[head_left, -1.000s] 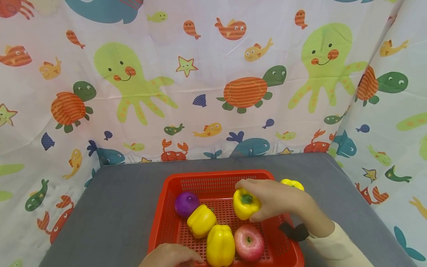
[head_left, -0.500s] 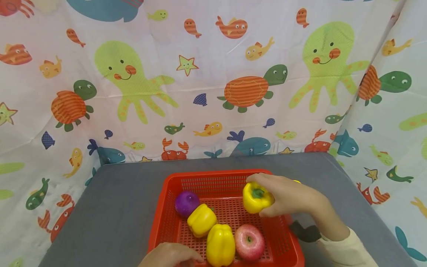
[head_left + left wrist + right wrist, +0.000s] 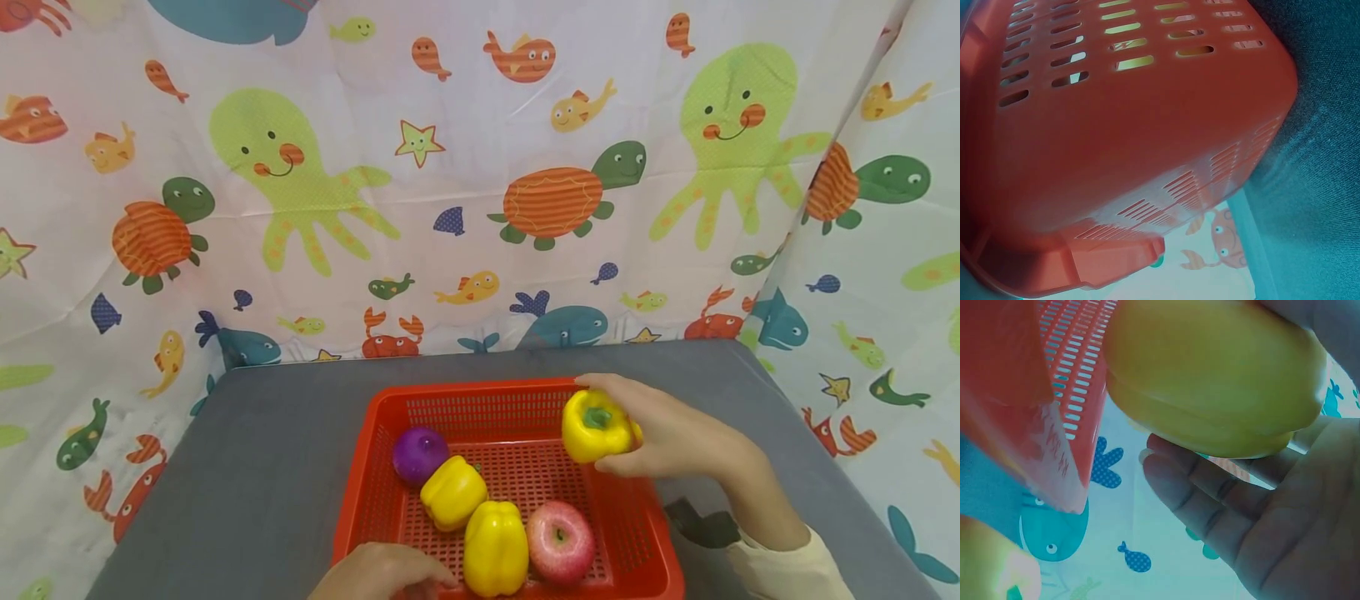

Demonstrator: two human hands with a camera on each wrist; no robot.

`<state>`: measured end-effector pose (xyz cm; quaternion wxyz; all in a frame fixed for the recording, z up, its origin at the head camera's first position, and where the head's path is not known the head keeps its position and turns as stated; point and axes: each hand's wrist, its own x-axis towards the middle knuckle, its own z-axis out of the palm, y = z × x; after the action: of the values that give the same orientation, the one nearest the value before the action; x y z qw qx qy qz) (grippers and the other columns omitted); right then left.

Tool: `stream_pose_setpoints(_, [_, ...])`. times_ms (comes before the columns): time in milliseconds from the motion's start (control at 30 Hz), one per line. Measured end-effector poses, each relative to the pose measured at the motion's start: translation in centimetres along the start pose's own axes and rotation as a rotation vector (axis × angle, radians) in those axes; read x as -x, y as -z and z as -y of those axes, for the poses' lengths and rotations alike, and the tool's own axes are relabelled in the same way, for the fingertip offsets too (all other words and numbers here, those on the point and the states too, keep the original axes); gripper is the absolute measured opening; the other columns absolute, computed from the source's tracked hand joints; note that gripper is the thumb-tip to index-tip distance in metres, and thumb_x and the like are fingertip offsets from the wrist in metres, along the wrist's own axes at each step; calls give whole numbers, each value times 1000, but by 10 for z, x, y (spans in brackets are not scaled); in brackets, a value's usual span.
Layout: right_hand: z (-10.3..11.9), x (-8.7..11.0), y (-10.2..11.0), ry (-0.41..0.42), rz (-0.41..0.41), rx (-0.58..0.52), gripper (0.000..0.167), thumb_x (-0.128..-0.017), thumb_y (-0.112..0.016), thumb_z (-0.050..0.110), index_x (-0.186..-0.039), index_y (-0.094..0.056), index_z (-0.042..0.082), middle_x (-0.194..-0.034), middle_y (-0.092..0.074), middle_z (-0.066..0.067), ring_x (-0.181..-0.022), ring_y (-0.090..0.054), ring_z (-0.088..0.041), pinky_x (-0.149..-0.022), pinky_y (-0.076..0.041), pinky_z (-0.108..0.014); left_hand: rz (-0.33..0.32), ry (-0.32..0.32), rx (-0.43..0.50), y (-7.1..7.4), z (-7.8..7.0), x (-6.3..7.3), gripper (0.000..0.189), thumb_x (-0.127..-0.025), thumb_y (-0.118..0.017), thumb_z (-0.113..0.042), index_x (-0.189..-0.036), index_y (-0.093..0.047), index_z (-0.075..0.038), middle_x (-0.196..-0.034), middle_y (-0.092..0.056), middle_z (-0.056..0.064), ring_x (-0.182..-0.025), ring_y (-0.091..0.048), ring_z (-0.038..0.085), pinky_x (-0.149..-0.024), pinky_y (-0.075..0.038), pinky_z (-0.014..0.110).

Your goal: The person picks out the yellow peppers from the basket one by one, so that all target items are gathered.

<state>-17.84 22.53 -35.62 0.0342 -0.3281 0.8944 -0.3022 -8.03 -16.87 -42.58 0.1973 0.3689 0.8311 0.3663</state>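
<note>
My right hand (image 3: 675, 429) holds a yellow bell pepper (image 3: 592, 429) by its sides, above the right part of the red plastic basket (image 3: 480, 388). Its green stem faces the head camera. In the right wrist view the held bell pepper (image 3: 1210, 375) fills the upper middle, with fingers curved beneath it. At the basket's front left my left hand (image 3: 378, 571) grips the rim; its lower part is cut off by the frame. Inside the basket lie a purple onion-like ball (image 3: 421, 457), two more yellow bell peppers, one small (image 3: 453, 493) and one longer (image 3: 496, 548), and a pink-red apple (image 3: 560, 542).
Another yellow bell pepper (image 3: 997, 562) shows outside the basket in the right wrist view; the right hand covers its place in the head view. The basket stands on a grey cloth-covered table (image 3: 247, 483). A sea-animal curtain (image 3: 465, 183) encloses the back and sides.
My right hand has moved right and slightly away with the yellow bell pepper, toward the basket's right rim. It now hides the bell pepper outside. The left hand stays at the rim.
</note>
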Motion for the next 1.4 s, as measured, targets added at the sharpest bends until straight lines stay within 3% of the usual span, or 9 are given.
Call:
stream_pose_setpoints(267, [-7,11,2,-20,-100,-139,77,-74,-91,22,-130,-38,18,-105,-56,0,-85,-58,-16,-67,-55,-30,7,-19,-11,1,2,-1,36,-95,-67,-39,-122,-70,-16,-103,-68,-19,-87,-61,-4,-78,-54,21])
stream_pose_setpoints(500, [-12,21,4,-15,-189,-98,75,-75,-91,25,-130,-41,15,-105,-57,1,-86,-57,-15,-68,-55,-30,21,7,-4,2,1,-1,35,-94,-68,-38,-122,-71,-18,-104,-68,-19,-88,-61,-4,-80,-54,22])
stream_pose_setpoints(800, [-18,32,4,-45,-273,-88,76,-74,-92,22,-132,-44,14,-106,-59,1,-87,-58,-16,-69,-55,-30,28,-25,-14,0,4,-2,35,-97,-66,-38,-121,-71,-15,-106,-69,-16,-89,-61,-4,-79,-54,22])
stream_pose_setpoints(1033, [-25,41,4,-67,-343,9,78,-70,-94,23,-131,-47,13,-106,-60,6,-89,-57,-13,-73,-54,-32,33,-30,-28,0,4,-3,34,-97,-66,-38,-121,-71,-14,-108,-70,-13,-90,-62,-4,-79,-54,22])
stream_pose_setpoints(1400, [-29,54,13,-121,-368,39,78,-72,-93,27,-135,-50,17,-114,-59,6,-93,-55,-13,-74,-53,-31,38,-33,-47,2,3,-4,34,-97,-65,-38,-121,-71,-15,-108,-70,-13,-90,-61,-4,-80,-54,22])
